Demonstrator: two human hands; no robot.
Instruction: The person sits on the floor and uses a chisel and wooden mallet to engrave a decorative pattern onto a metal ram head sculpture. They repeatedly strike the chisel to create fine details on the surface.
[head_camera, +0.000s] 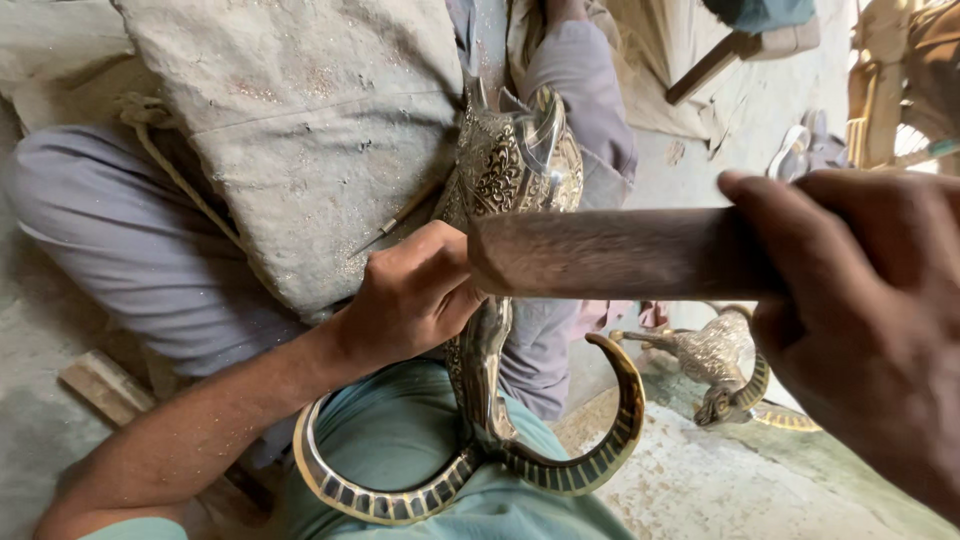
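Observation:
An ornate engraved metal animal figure (515, 165) with long curved striped horns (590, 455) lies across my lap. My left hand (415, 295) rests on the figure's neck, fingers closed around a small tool that is hidden in the fist. My right hand (870, 310) grips a thick wooden handle (610, 252), whose blunt end sits close to my left hand's knuckles. A thin metal chisel (395, 222) lies on the grey padded cushion (310, 130) to the left of the figure.
A second horned metal figure (715, 365) lies on the concrete floor at the right. A wooden block (105, 385) sits at the lower left. Sandals (810, 150) and wooden furniture legs stand at the far right.

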